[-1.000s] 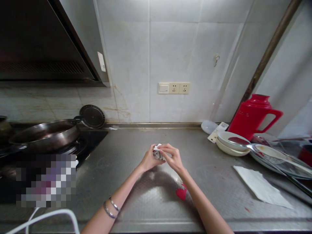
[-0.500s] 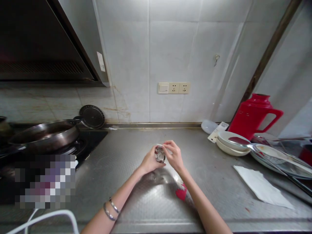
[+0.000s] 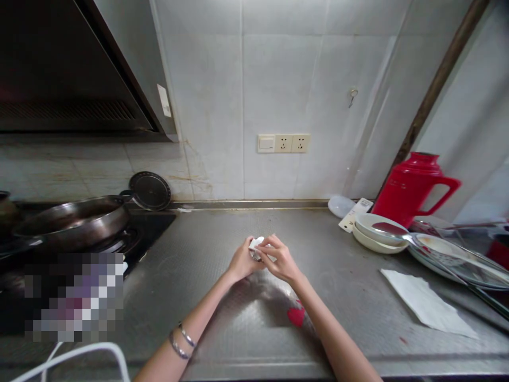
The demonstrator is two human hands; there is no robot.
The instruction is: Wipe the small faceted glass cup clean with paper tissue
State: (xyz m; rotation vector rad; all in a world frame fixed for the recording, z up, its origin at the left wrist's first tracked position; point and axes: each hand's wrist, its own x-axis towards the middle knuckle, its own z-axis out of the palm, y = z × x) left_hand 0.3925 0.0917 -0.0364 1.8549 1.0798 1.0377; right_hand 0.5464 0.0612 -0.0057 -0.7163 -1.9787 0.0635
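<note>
My left hand (image 3: 243, 261) is wrapped round a small clear glass (image 3: 255, 257), held over the steel counter (image 3: 214, 228). Most of the glass is hidden by my fingers and by a crumpled white tissue (image 3: 256, 243) at its mouth. My right hand (image 3: 279, 258) has its fingers closed on the tissue, pressing it at the rim; whether any of it reaches inside cannot be seen. Below my right forearm, a red heart-shaped patch (image 3: 295, 316) shows on the counter, partly covered by the arm.
At left a steel pan (image 3: 75, 217) sits on the black stove (image 3: 153, 228). A white folded paper towel (image 3: 427, 302) lies at right, near stacked bowls (image 3: 376, 244), plates (image 3: 421, 260) and a red thermos jug (image 3: 411, 185). A white curved tube (image 3: 99, 347) rises at bottom left.
My right hand has moved a little down and over the glass. White tissue now covers the mouth, which was in plain sight before. My left hand keeps its hold, nearly in place.
</note>
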